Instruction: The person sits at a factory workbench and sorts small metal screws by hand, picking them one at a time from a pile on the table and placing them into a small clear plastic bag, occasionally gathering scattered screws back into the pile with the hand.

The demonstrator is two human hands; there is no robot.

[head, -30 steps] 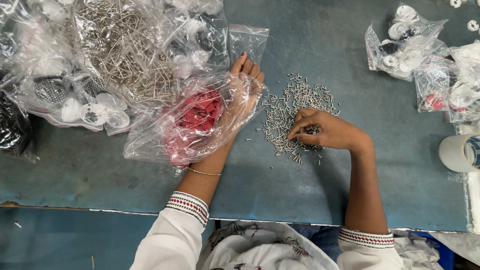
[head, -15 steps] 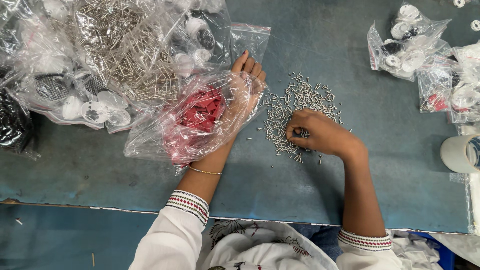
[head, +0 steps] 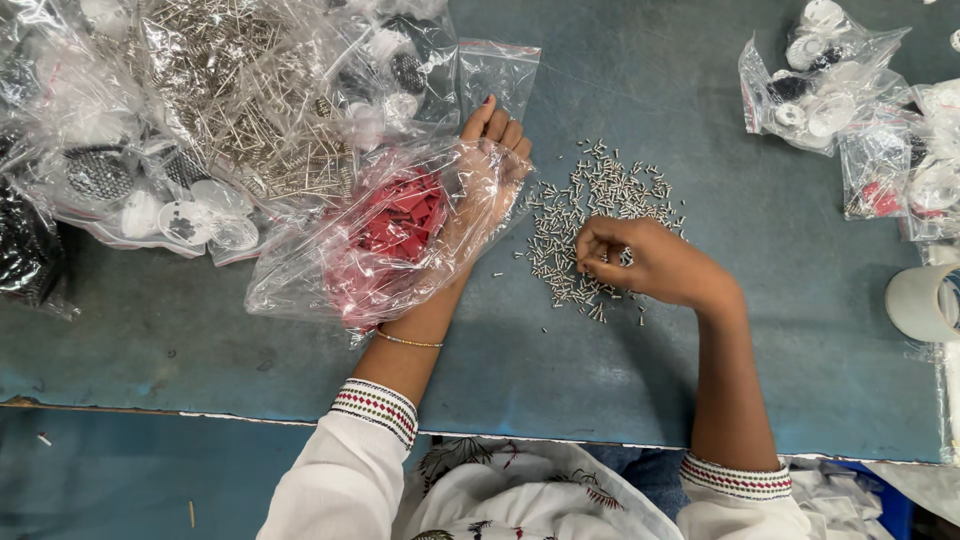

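Clear plastic bag of red flat parts (head: 385, 240): lying under left hand (head: 487, 175), fingers flat, gripping nothing. Scattered small silver metal screws (head: 590, 215) on blue tabletop (head: 200, 330): being pinched by right hand (head: 650, 265), fingertips closed. Better picking singly, gently.

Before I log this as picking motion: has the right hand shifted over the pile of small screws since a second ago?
Yes. The right hand has slid left across the screw pile, toward the bag of red parts, fingertips curled at the pile's lower left.

We see a clear bag of red parts (head: 385, 240) over our left grip (head: 480, 180); clear bags of white parts (head: 815, 70) lie well beyond the right grip (head: 640, 262).
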